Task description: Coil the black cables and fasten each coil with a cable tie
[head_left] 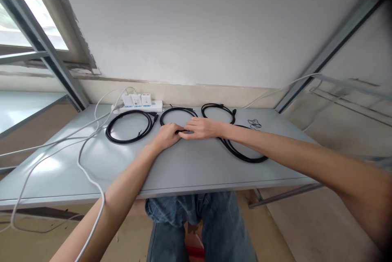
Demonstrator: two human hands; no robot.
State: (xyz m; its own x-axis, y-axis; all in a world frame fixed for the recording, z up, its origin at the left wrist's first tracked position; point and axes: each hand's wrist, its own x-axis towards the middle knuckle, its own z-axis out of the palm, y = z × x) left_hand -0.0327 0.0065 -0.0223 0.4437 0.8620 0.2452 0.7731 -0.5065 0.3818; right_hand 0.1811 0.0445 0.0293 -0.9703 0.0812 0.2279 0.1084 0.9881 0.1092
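Observation:
A coiled black cable (177, 109) lies at the middle of the grey table, and both my hands are on its near side. My left hand (168, 134) is closed around the near part of this coil. From the right, my right hand (198, 128) pinches the same cable, its thumb and fingertips close to the left hand. The fingers hide most of what is between them. To the left lies another black cable coil (122, 142), with a small tie sticking up from it. Two more coils rest to the right: a far coil (216, 105) and a near coil (245, 158), partly covered by my right forearm.
A white power strip (157, 107) with several white chargers (136, 99) stands against the wall at the back left. White cords (81, 160) trail across the table's left side and over my left forearm. Thin black ties (255, 123) lie at the right. Metal posts (298, 84) flank the table (190, 172).

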